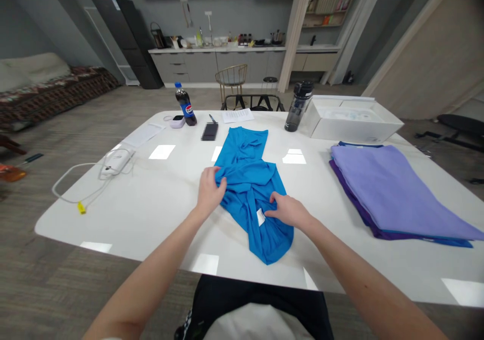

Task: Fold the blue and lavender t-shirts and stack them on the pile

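A crumpled bright blue shirt (249, 193) lies lengthwise on the white table (159, 204), with a small white label (260, 217) showing near its lower middle. My left hand (209, 191) has its fingers curled around a gathered fold on the shirt's left side. My right hand (287, 211) lies on the cloth just right of the label, fingers pointing left. Whether it grips the fabric, I cannot tell.
To the right sits a folded purple stack (393, 188), with a white box (351, 120) and a dark water bottle (298, 107) behind it. A Pepsi bottle (185, 105), papers (237, 115) and a corded white device (115, 161) stand at the far and left parts of the table.
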`<action>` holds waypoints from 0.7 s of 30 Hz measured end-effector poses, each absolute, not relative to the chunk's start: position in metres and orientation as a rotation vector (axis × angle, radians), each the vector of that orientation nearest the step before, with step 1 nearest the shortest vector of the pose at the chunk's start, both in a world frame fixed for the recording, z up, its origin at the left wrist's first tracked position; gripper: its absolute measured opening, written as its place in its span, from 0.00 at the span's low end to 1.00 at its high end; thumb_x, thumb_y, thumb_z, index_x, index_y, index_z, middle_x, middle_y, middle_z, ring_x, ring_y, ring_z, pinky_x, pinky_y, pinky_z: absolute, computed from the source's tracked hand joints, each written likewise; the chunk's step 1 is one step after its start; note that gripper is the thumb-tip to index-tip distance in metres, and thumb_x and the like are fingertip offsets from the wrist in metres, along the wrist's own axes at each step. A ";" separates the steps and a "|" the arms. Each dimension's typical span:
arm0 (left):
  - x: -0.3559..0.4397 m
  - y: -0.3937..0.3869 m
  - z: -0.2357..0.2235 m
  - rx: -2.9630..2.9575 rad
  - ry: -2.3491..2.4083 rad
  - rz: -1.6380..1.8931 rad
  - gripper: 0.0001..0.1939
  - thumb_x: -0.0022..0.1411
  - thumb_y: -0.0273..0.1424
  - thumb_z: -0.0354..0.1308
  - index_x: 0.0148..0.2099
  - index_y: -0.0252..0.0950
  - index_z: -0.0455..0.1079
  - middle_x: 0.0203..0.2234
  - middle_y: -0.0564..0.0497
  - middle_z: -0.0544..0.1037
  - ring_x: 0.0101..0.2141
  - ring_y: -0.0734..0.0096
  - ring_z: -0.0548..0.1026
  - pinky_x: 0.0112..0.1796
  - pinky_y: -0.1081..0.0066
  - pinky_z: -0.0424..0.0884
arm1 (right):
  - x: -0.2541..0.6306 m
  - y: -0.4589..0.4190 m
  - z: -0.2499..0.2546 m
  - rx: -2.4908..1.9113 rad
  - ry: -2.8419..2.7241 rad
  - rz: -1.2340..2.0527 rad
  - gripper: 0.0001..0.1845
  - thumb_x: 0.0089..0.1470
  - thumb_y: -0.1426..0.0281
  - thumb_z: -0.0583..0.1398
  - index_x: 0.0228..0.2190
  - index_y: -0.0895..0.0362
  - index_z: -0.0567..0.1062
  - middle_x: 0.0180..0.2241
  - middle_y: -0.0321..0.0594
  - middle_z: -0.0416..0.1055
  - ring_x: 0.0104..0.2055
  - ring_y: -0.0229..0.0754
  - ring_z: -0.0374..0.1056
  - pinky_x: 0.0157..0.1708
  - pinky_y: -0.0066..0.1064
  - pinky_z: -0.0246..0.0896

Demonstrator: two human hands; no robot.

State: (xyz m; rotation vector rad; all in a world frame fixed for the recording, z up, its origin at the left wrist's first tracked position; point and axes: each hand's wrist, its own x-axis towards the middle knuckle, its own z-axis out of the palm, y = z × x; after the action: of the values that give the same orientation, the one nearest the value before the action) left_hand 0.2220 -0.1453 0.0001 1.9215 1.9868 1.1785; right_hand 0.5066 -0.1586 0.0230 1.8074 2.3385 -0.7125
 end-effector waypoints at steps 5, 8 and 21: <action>0.282 -0.116 0.013 2.328 1.846 0.504 0.25 0.68 0.40 0.57 0.63 0.38 0.66 0.59 0.38 0.71 0.61 0.48 0.66 0.61 0.52 0.60 | 0.498 -0.164 0.019 1.845 2.372 -0.607 0.18 0.66 0.53 0.55 0.44 0.54 0.72 0.39 0.46 0.78 0.42 0.50 0.75 0.35 0.32 0.57; 0.291 -0.103 0.011 2.260 1.790 0.574 0.10 0.70 0.35 0.55 0.49 0.39 0.74 0.46 0.43 0.78 0.51 0.54 0.75 0.54 0.57 0.67 | 0.500 -0.168 0.017 1.834 2.333 -0.592 0.18 0.65 0.54 0.57 0.44 0.56 0.72 0.41 0.48 0.78 0.43 0.52 0.75 0.35 0.33 0.58; 0.119 -0.209 -0.004 1.133 1.821 1.731 0.09 0.60 0.38 0.61 0.40 0.40 0.70 0.27 0.55 0.72 0.29 0.70 0.72 0.32 0.72 0.69 | 0.531 -0.166 0.035 1.844 2.246 -0.535 0.21 0.60 0.50 0.60 0.38 0.55 0.75 0.38 0.47 0.77 0.39 0.52 0.74 0.32 0.35 0.57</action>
State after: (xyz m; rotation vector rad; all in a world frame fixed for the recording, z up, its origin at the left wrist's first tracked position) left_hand 0.1186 -0.2091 -0.0043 1.1331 1.8210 1.7308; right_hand 0.5313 -0.1657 0.0347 1.8439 2.2461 -0.5345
